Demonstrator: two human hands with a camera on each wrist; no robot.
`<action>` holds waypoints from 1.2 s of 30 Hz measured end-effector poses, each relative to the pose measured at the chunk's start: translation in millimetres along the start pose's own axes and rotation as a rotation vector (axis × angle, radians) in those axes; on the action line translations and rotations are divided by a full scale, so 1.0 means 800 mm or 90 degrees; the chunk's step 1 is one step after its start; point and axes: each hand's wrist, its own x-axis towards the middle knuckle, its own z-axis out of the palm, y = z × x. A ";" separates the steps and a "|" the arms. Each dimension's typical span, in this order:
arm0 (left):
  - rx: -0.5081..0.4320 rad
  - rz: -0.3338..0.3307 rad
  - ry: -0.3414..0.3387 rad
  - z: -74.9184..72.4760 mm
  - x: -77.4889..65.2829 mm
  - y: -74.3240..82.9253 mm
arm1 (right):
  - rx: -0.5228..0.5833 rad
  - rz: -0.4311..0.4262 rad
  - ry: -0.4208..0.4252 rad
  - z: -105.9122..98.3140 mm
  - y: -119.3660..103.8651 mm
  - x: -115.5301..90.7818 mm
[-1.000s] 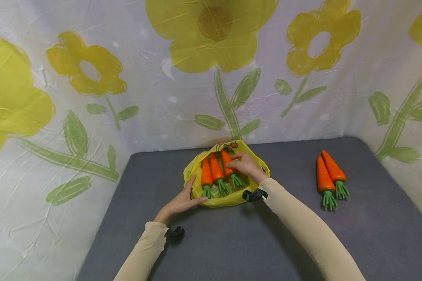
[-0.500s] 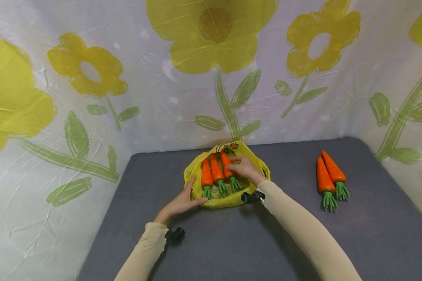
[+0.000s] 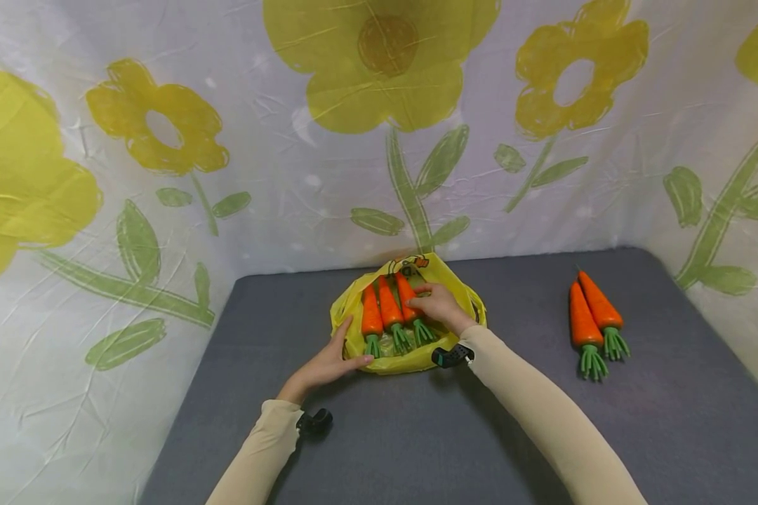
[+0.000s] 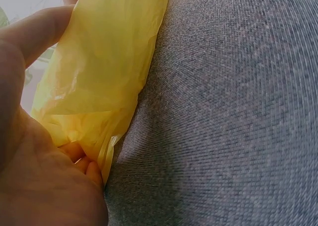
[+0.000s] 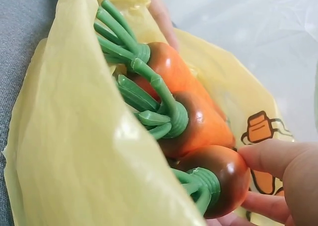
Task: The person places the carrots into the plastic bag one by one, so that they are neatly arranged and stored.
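Note:
A yellow plastic bag (image 3: pixel 445 335) lies with its mouth spread on the table. Inside, three orange toy carrots with green tops sit side by side: a left carrot (image 3: pixel 370 314), a middle carrot (image 3: pixel 389 306) and a right carrot (image 3: pixel 407 294). My right hand (image 3: pixel 440 304) reaches in over the bag's right rim and holds the right carrot (image 5: pixel 226 179) between thumb and fingers near its thick end. At the bag's left side my left hand (image 3: pixel 326 361) grips the rim. In the left wrist view its fingers (image 4: pixel 82 159) curl against the yellow plastic, the thumb across the front edge.
Two more toy carrots (image 3: pixel 584 319) lie together on the right of the dark grey table (image 3: pixel 524 449). A white cloth with yellow flowers (image 3: pixel 278 175) hangs behind the table and along both sides. Black wrist straps are on both arms.
The right carrot has shifted slightly left, closer to the middle one, and my right hand has moved slightly left with it. The left hand keeps its place on the bag.

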 end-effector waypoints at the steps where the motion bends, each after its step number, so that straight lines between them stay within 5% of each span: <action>1: 0.000 -0.001 -0.001 0.000 0.000 0.000 | -0.002 0.001 -0.001 0.000 0.001 0.000; 36: 0.007 -0.005 -0.006 0.000 0.000 0.000 | 0.012 -0.001 -0.014 -0.005 0.002 -0.004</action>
